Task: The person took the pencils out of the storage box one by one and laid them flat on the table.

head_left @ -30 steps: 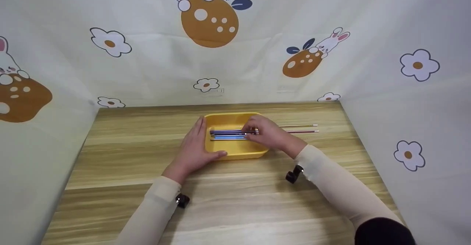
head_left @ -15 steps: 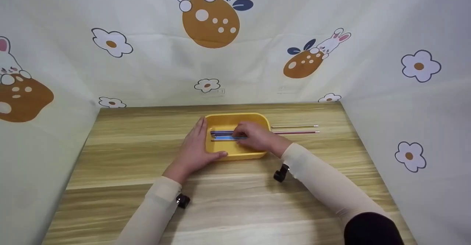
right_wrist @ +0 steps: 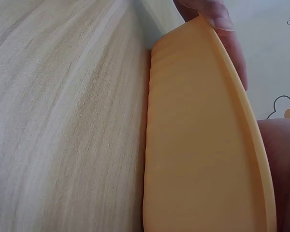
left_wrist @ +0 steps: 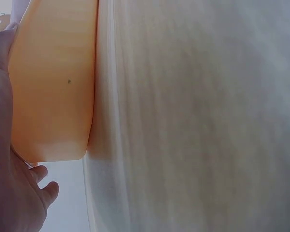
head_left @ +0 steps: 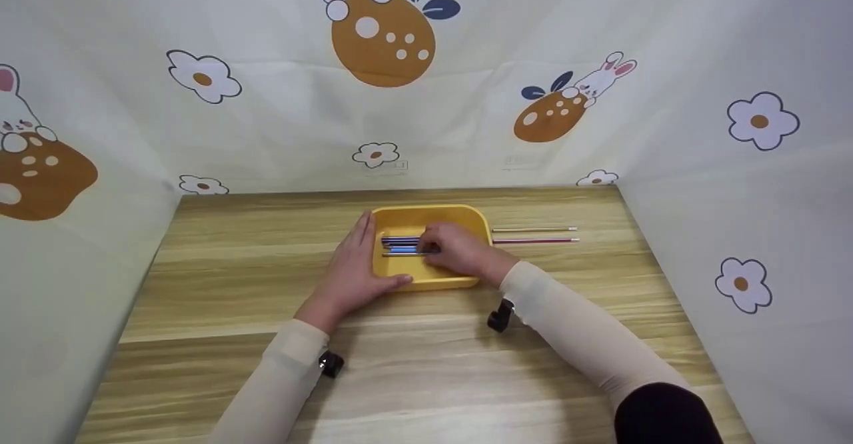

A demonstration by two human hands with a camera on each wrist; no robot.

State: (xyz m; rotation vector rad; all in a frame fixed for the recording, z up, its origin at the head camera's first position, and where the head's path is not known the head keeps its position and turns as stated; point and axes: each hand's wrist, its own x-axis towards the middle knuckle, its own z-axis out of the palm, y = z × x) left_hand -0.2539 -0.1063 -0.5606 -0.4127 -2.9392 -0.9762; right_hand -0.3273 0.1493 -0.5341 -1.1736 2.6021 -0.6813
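Pencils [head_left: 401, 249], several, dark & blue, side by side, lying lengthwise in yellow tray [head_left: 430, 215], L ends showing. R hand [head_left: 456, 247], mine: in over tray's near-right corner, fingers bent down at pencils; fingertips mostly hidden, so can't tell if pinching. L hand [head_left: 350, 267], mine: thumb & fingers spread, braced round tray's L end, thumb on near rim. Also: 1 gold pencil [head_left: 533, 229], 1 red pencil [head_left: 536, 240], pale-tipped, approx. parallel, on wood-grain table [head_left: 413, 364], just R of tray.
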